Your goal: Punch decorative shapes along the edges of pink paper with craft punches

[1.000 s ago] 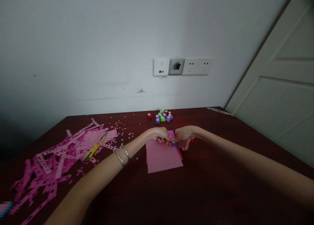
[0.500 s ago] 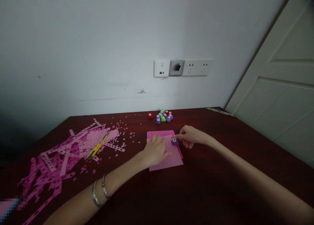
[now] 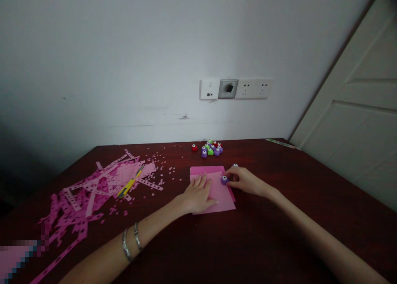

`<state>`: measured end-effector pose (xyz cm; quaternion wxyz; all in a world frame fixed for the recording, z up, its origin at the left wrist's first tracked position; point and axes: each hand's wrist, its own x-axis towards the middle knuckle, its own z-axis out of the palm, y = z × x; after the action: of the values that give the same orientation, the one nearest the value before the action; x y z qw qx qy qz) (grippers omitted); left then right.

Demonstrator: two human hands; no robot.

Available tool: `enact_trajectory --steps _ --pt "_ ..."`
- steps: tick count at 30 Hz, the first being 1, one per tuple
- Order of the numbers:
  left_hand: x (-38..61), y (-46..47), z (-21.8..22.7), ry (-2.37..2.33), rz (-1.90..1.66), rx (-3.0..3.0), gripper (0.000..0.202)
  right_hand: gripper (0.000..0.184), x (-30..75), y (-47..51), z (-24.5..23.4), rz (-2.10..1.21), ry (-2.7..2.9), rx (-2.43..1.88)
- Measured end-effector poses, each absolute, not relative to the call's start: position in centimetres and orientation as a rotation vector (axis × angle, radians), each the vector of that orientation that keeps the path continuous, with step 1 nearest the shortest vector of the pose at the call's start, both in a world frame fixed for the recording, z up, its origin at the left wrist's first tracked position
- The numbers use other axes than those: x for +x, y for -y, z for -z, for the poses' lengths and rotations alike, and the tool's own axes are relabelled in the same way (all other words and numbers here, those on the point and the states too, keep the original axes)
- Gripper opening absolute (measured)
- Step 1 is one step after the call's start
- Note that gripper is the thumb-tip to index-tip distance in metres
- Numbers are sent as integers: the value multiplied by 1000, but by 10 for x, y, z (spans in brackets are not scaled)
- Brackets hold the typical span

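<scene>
My left hand [image 3: 197,195] lies flat, fingers spread, on a light pink sheet of paper [image 3: 221,201]. Under that sheet a darker pink sheet [image 3: 207,169] shows along the back and right side. At the sheet's right edge, the thumb and fingers of my right hand [image 3: 243,180] close around a small purple paper punch [image 3: 224,179] with a white round top. Behind my right hand, the white top of another punch [image 3: 235,165] peeks out; the rest of it is hidden.
Several purple, green and red punches [image 3: 210,151] cluster at the back, with one red punch [image 3: 194,147] to their left. Punched pink paper strips [image 3: 89,193] pile up at left, a yellow utility knife [image 3: 130,182] on them. Tiny paper cutouts [image 3: 156,168] lie scattered beside the pile.
My right thumb and fingers have closed around the purple punch; before, the fingers were just right of it. My left hand stays flat on the paper. The view has shifted slightly.
</scene>
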<state>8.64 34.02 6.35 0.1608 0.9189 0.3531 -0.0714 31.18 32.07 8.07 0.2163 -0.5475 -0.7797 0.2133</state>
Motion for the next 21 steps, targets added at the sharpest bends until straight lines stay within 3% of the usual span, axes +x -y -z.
enact_trajectory --steps 8,21 --pt "85 -344 -70 -991 252 2618 87 23 315 -318 -84 -582 2197 -1497" --pt "83 -347 -74 -1005 273 2582 83 20 350 -311 -101 -980 2074 -1761"
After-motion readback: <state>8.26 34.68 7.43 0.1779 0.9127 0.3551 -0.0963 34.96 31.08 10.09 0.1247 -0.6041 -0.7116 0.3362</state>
